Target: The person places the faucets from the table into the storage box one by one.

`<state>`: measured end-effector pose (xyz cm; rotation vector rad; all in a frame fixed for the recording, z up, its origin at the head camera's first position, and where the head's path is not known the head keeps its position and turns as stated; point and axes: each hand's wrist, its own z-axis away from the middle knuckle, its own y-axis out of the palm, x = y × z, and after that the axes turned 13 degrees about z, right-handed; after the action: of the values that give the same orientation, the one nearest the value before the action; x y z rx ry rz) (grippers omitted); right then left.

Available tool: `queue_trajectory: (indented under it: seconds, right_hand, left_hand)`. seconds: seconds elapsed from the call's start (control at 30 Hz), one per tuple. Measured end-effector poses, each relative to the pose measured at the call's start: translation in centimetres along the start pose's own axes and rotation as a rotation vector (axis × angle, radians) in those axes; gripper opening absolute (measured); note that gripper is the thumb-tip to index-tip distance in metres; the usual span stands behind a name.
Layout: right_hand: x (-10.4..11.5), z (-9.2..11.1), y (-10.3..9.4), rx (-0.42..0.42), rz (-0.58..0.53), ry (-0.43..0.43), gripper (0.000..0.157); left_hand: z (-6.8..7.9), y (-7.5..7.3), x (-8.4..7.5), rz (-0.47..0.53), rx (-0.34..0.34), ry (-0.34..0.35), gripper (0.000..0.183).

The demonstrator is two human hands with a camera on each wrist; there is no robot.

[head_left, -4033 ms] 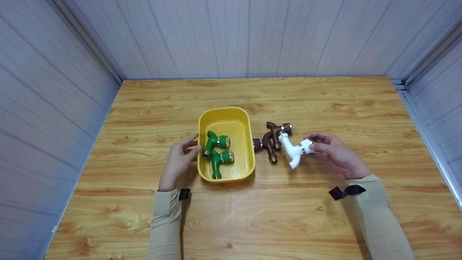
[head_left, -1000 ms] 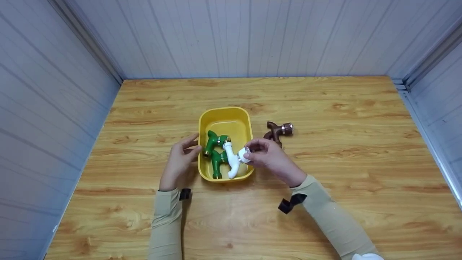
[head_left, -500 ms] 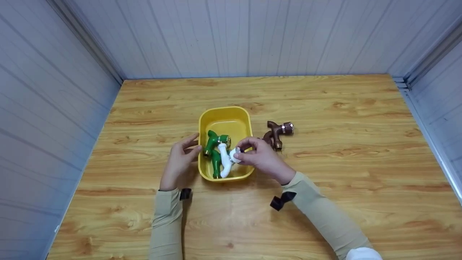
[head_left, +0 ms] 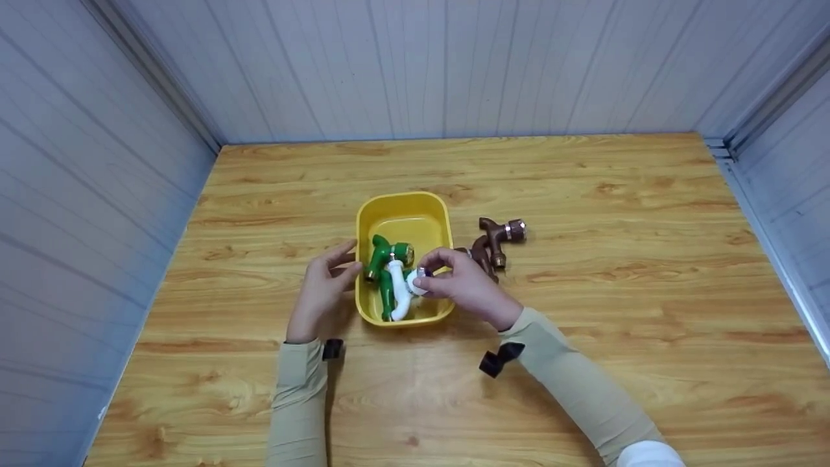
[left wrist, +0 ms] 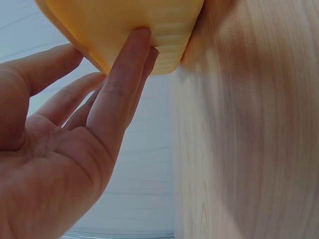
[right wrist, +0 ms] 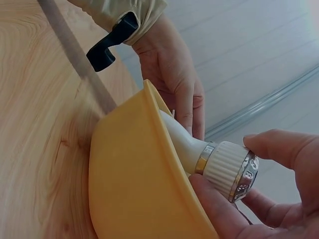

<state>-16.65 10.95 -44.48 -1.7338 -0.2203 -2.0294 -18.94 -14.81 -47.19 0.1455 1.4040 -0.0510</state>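
My right hand (head_left: 470,285) pinches the ribbed knob of a white plastic tap (right wrist: 227,167), its chrome-capped end between thumb and fingers. The tap's body hangs inside a yellow tub (head_left: 441,211), over the lower of two green taps. That lower green tap (head_left: 387,295) is partly covered; the upper green tap (head_left: 382,255) lies beside it, mostly visible. At the tub's left side, my left hand (head_left: 324,288) rests with extended fingers (left wrist: 122,79) against the outer wall, the thumb near the rim. Whether the white tap touches the green one cannot be told.
Two brown taps lie on the wooden table (head_left: 583,389) right of the tub: one brown tap (head_left: 496,237) farther back, another brown tap (head_left: 481,254) partly behind my right hand. Pale panel walls (head_left: 415,71) enclose the table at the back and sides.
My right hand has carried the white tap leftward from beside the brown taps into the tub, moving slightly farther left in the last second. The left hand and tub stay put.
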Motion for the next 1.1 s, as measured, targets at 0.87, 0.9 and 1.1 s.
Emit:
queue_trajectory:
  seconds: [0.87,0.9,1.1]
  right_hand:
    - [0.5,-1.0,0.8,0.046,0.185,0.095,0.029]
    - [0.5,-1.1,0.8,0.049,0.175,0.100,0.029]
    - [0.5,-1.0,0.5,0.063,0.057,0.112,0.034]
  left_hand:
    - [0.1,-0.1,-0.2,-0.057,-0.015,-0.026,0.049]
    - [0.1,-0.1,-0.3,-0.060,-0.016,-0.029,0.049]
    - [0.0,-0.1,-0.1,-0.051,-0.001,0.006,0.049]
